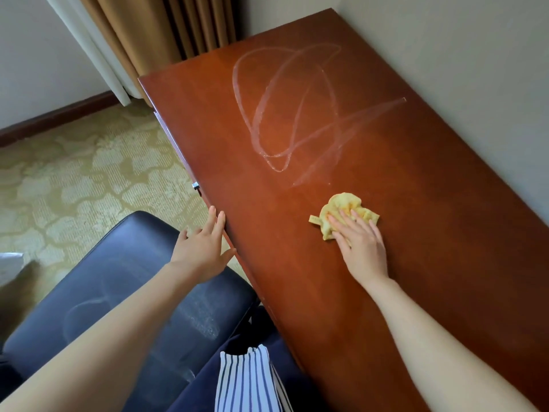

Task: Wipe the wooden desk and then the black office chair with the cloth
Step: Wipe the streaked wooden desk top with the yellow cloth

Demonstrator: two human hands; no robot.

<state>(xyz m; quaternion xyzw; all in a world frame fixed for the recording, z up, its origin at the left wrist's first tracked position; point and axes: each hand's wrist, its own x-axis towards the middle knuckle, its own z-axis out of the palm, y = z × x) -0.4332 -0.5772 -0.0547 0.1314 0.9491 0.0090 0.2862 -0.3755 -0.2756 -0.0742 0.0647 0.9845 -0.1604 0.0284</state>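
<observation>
A reddish wooden desk (416,233) runs along the wall on the right, with looping white smear marks (285,108) on its far half. A crumpled yellow cloth (344,208) lies on the desk's middle. My right hand (361,245) presses flat on the cloth, fingers spread over its near part. My left hand (203,248) rests open against the desk's front edge, fingers apart, holding nothing. The black office chair (124,281) stands below my left arm, beside the desk, its seat dusty with a faint smear.
A patterned beige carpet (74,179) covers the floor on the left. Brown curtains (154,31) hang at the desk's far end. A metal drawer handle (196,185) sticks out under the desk's front edge. A striped garment (246,382) is at the bottom.
</observation>
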